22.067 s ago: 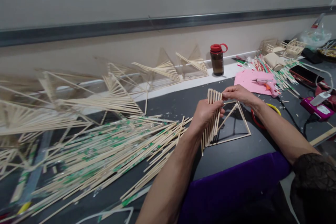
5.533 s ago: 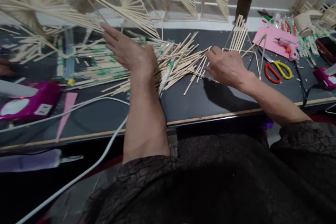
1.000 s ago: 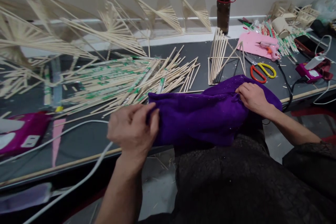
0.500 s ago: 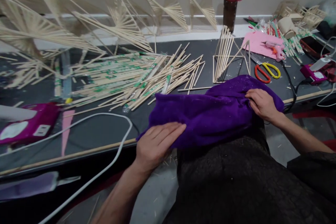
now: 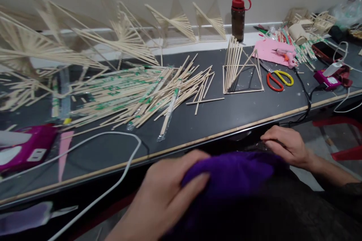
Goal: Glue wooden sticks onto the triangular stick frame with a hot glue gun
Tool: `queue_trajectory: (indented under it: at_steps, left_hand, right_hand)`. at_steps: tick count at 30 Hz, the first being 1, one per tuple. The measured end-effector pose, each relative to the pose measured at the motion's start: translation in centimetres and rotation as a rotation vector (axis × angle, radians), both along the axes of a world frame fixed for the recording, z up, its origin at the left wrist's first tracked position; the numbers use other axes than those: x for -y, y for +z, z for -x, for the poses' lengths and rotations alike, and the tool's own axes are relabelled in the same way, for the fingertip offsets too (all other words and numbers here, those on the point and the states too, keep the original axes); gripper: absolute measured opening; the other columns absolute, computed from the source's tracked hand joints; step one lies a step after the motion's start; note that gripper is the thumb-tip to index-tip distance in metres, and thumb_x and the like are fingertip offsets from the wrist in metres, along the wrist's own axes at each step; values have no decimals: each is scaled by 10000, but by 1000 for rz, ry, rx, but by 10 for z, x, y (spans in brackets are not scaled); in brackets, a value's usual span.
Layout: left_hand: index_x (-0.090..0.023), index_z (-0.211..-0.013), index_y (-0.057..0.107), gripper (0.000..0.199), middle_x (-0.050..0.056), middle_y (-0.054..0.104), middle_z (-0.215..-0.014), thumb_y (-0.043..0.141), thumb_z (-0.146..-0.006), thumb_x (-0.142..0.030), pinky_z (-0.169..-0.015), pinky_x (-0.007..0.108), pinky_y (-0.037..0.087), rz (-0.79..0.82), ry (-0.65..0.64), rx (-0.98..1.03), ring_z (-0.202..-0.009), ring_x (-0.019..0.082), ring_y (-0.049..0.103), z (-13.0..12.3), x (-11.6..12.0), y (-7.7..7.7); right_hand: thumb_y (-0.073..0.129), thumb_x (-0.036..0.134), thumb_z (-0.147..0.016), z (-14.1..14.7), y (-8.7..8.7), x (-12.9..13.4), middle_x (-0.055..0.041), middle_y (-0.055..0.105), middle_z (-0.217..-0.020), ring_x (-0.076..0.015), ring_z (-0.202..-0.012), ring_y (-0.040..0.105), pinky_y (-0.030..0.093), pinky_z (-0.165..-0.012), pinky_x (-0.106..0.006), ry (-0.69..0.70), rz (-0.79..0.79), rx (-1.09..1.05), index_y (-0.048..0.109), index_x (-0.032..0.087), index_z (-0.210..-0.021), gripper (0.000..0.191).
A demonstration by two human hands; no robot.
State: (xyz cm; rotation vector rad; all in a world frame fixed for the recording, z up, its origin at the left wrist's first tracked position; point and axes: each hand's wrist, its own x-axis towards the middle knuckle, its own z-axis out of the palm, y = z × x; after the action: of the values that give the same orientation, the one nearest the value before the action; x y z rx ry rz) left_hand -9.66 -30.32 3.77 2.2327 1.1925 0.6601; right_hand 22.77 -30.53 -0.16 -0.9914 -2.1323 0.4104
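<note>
In the head view a purple cloth lies bunched over my dark clothing, below the table's front edge. My left hand grips its left end, with the thumb and fingers closed round the fabric. At the cloth's far right end, my right hand has its fingers curled together in a pinch. What they hold, if anything, is lost against the dark background. On the table in front of my hands stands a small frame of wooden sticks, its slanted sticks fanned out at the top.
Many loose and wrapped wooden sticks cover the table's left and middle. Scissors, a pink glue gun and a bottle stand farther right. A white cable hangs over the front edge. Fan-shaped stick models line the wall.
The purple cloth has come off the table edge toward my body and is more bunched. My left hand went from lying flat on it to gripping it. My right hand moved lower.
</note>
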Motion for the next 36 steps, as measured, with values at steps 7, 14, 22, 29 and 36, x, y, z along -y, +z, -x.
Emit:
queue_trajectory:
  at_steps: [7, 14, 22, 29, 36]
  left_hand:
    - [-211, -685, 613, 241, -22, 598, -562, 499, -824, -371, -528, 258, 402, 197, 89, 66, -522, 145, 541, -73, -59, 15]
    - [-189, -754, 662, 252, 4, 627, -651, 601, -782, -432, -526, 247, 418, 405, 235, 395, -595, 159, 544, -59, -58, -3]
    - [-187, -815, 693, 230, 8, 667, -736, 631, -779, -405, -608, 238, 468, 418, 147, 548, -675, 152, 580, -104, -58, -2]
    - [-192, -796, 682, 256, 2, 636, -689, 667, -747, -443, -527, 232, 436, 395, 260, 427, -598, 146, 551, -57, -62, 1]
    - [-225, -1058, 662, 428, -24, 702, -755, 706, -705, -464, -589, 242, 489, 336, 115, -26, -636, 169, 631, -29, -54, -4]
  right_hand:
    - [595, 435, -895, 48, -33, -13, -186, 678, -1176, -307, -1067, 669, 562, -873, -446, -61, -13, 67, 452, 141, -1357, 565]
    - [612, 516, -871, 25, -83, -7, -144, 682, -1160, -288, -1051, 671, 544, -885, -449, -12, 332, 29, 533, 185, -1284, 535]
    - [558, 511, -887, 62, -103, 1, -67, 692, -902, -217, -810, 649, 552, -761, -368, -7, 570, -300, 656, 170, -944, 360]
    - [611, 267, -835, -14, -54, -22, -39, 733, -882, -211, -820, 693, 552, -739, -328, -139, 511, -342, 728, 185, -914, 164]
    - [636, 326, -849, -53, 73, -74, -30, 729, -823, -174, -720, 662, 507, -655, -298, -313, 46, 21, 769, 197, -894, 190]
